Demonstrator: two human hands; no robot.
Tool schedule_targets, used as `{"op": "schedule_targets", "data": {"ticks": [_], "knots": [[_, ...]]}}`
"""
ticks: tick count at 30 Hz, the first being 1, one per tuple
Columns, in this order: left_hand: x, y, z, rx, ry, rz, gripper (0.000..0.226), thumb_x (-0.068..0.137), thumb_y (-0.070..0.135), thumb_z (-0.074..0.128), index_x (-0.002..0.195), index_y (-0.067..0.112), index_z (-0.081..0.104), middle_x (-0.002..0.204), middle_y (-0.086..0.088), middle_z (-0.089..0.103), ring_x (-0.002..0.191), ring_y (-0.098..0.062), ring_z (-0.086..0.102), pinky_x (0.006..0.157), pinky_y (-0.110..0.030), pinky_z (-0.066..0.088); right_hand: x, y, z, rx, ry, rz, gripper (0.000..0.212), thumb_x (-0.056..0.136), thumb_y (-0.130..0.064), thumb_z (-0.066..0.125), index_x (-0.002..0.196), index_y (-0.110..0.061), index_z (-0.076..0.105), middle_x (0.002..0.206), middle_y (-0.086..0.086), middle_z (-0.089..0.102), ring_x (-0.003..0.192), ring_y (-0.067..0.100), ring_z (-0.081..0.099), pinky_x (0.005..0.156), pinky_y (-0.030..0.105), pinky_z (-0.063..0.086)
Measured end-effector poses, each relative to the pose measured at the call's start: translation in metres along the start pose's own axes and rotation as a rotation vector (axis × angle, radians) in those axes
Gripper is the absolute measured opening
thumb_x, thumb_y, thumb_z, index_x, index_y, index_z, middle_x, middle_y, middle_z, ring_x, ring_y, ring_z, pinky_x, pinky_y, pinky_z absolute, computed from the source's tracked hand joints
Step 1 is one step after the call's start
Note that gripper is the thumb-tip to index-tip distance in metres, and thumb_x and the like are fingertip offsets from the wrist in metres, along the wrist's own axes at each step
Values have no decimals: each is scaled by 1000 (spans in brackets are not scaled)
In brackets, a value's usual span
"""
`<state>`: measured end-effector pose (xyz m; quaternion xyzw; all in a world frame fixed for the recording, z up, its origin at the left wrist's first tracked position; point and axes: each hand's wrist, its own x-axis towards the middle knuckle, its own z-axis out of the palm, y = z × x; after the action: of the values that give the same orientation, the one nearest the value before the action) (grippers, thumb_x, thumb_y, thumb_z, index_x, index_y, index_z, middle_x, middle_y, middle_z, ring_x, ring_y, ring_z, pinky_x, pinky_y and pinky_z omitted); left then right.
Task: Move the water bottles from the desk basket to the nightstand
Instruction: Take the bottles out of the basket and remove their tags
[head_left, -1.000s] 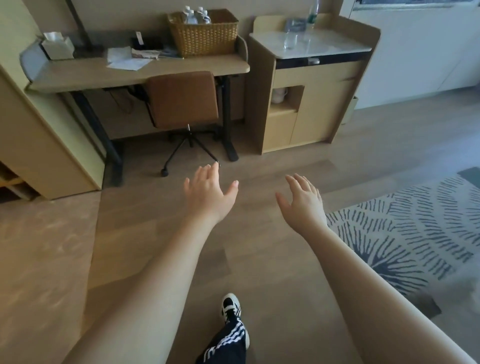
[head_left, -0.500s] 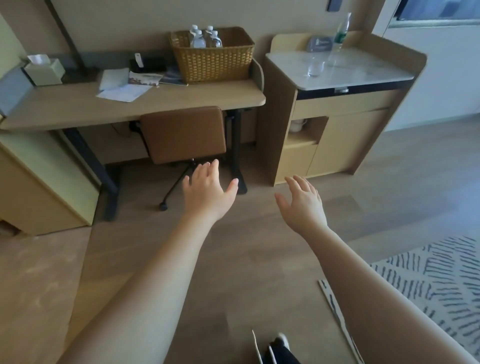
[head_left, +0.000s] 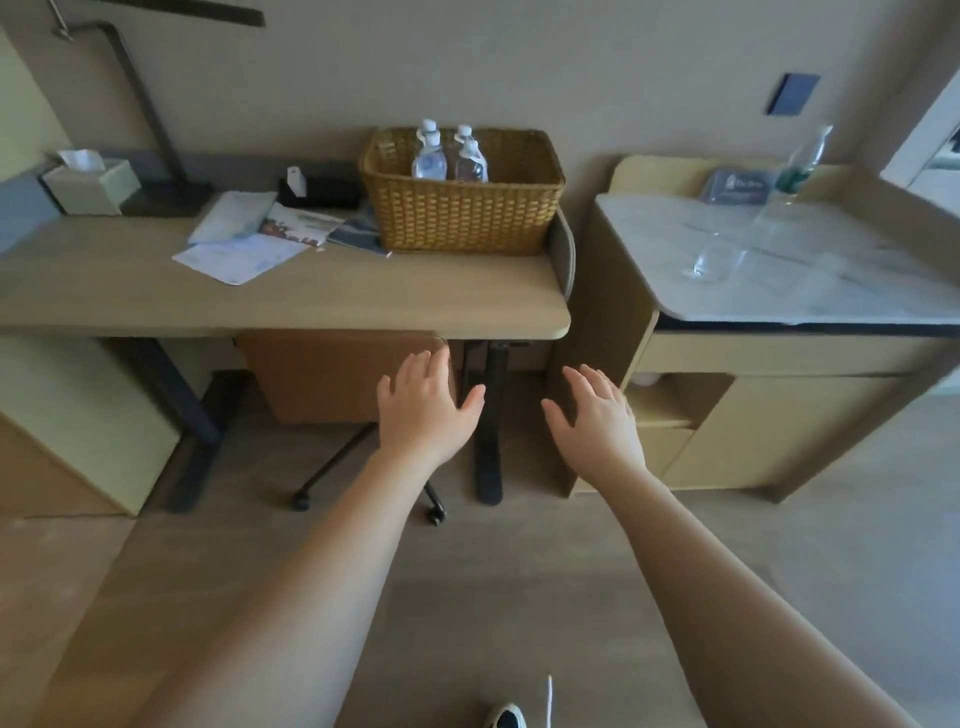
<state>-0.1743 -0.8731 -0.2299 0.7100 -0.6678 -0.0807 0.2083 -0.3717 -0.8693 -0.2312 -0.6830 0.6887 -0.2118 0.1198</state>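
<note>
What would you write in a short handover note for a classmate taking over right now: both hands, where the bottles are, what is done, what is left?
Left hand: open, holding nothing, in the air below the desk edge.
Right hand: open, holding nothing, beside it.
Water bottles: upright in the wicker basket on the desk's right end.
Done: no bottle lifted out yet.
Left: reach into the basket, take the bottles and carry them to the nightstand, which is not in view.

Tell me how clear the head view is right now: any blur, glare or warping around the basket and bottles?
Head view: water bottles in the basket read fairly sharp; wide-angle warping bends the desk edge; pale glare washes the marble counter, its clear glass faint; dim, soft light.
</note>
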Motion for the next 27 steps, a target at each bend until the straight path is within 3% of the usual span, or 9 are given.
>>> {"op": "schedule_targets", "data": {"ticks": [9,23,27], "knots": [[161,8,11,37,94,-58,66,92,55,41,146,17,30,146,-3,39,136,-22,30,110,-49,23,186,-9,12,24,-26,-107,59,94,-48,46,146,-24,33,155,1,30,145,21,19,116,47,21],[448,-56,17,-66,239,16,65,90,51,49,142,14,36,141,-5,45,132,-22,39,110,-50,30,473,-82,59,84,20,-175,58,94,-40,52,144,-15,39,152,9,34,142,26,23,115,45,22],[512,-72,17,-119,293,60,64,89,46,55,140,12,39,137,-6,49,127,-23,43,105,-38,31,529,-97,69,106,21,-154,60,93,-41,52,146,-18,35,154,8,31,143,24,20,115,45,23]]}}
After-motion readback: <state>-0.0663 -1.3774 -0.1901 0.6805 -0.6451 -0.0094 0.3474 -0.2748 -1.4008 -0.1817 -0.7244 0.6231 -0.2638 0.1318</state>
